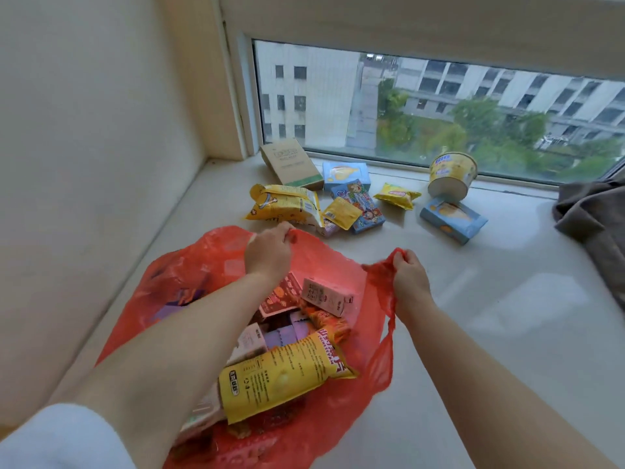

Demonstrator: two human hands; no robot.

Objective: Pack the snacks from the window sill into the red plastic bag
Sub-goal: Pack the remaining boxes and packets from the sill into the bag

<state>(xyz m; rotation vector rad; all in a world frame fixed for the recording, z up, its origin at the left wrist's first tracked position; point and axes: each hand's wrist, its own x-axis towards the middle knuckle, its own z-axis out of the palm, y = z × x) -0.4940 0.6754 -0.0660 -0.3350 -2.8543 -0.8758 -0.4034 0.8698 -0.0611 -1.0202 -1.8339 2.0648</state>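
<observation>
Fingers of the left hand (269, 252) and right hand (409, 274) pinch the rim of the red plastic bag (189, 265), which lies open on the window sill (507, 299), part-filled; more snacks (358, 204) lie beyond by the glass.

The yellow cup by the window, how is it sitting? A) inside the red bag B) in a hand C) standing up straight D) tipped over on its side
D: the yellow cup lies tipped on the window sill, its white bottom facing the camera, away from the red bag and both hands.
</observation>
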